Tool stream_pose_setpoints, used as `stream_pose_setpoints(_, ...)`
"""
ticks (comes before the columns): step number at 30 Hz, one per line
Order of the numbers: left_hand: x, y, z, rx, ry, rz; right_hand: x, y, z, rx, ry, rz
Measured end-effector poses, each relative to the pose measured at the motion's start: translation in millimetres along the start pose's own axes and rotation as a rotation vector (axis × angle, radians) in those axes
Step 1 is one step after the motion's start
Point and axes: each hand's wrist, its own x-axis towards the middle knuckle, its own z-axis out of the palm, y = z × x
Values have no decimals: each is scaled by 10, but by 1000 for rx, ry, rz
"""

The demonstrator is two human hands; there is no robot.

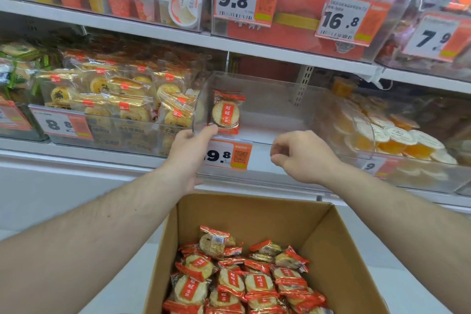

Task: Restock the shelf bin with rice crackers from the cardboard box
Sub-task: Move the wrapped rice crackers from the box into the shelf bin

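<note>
Bright, even store light falls from overhead, leaving almost no shadows. Glare whitens the clear bin wall (257, 99) near the centre and the plastic fronts toward 1 o'clock. Wide-angle distortion bows the shelf edge (153, 30) and stretches the corners. Packets at 9 and 3 o'clock smear softly; the cardboard box (339, 245) at 6 o'clock stays fairly sharp.

The clear shelf bin (280, 109) stands open-topped and nearly bare, one rice cracker packet (226, 112) upright against its left wall; the shelf board (293, 57) above hangs low over its back; both hands sit at its front rim; the cardboard box (328, 245) below gapes open.
</note>
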Motion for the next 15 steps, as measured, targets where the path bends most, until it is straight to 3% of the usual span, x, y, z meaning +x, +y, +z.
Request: stream_pose_setpoints(15,-407,-94,-72,22,2,27,-370,-78,17,60,-85,22)
